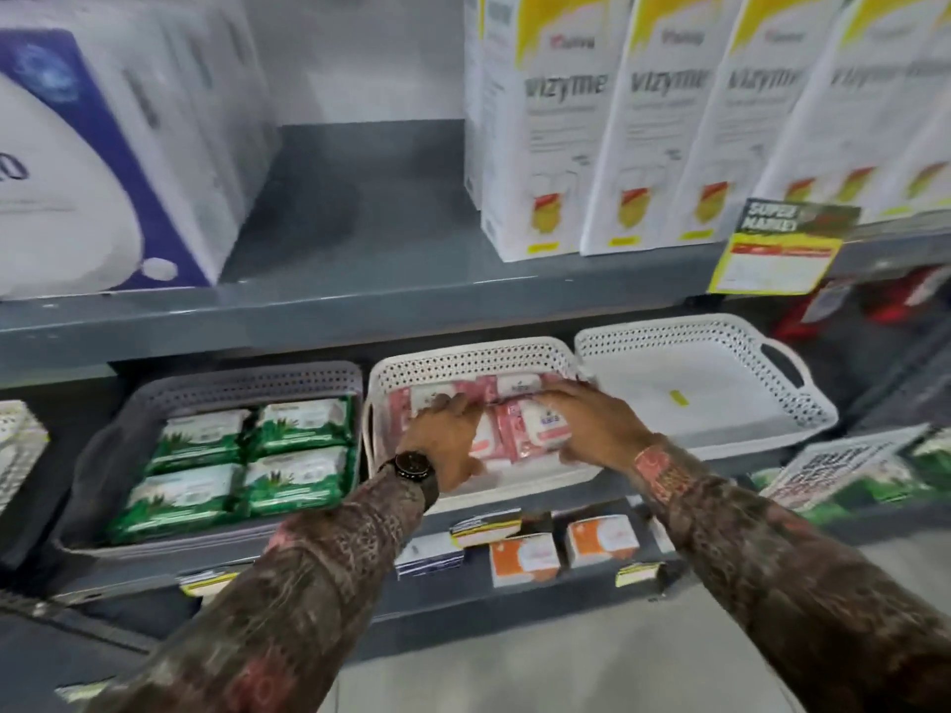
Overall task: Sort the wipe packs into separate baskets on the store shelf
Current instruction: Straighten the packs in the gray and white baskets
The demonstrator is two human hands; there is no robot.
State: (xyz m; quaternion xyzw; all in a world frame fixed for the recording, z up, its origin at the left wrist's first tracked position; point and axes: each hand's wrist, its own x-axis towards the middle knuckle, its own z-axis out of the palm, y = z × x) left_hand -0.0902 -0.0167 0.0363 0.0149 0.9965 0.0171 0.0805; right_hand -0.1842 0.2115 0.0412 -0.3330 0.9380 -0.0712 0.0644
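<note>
Three perforated baskets stand side by side on the middle shelf. The grey basket (231, 383) on the left holds several green wipe packs (247, 455) laid flat. The white middle basket (463, 360) holds several pink wipe packs (525, 434). Both my hands are inside it: my left hand (450, 437), with a watch on the wrist, lies on the packs at the left, and my right hand (592, 424) presses on the packs at the right, fingers spread. The white right basket (720, 383) has only a small yellow sticker on its floor.
Tall white Vizyme boxes (592, 136) fill the upper shelf at right, a large white and blue pack (92, 146) at left. A yellow price sign (777, 254) hangs from the shelf edge. Orange and white boxes (561, 550) sit on the shelf below.
</note>
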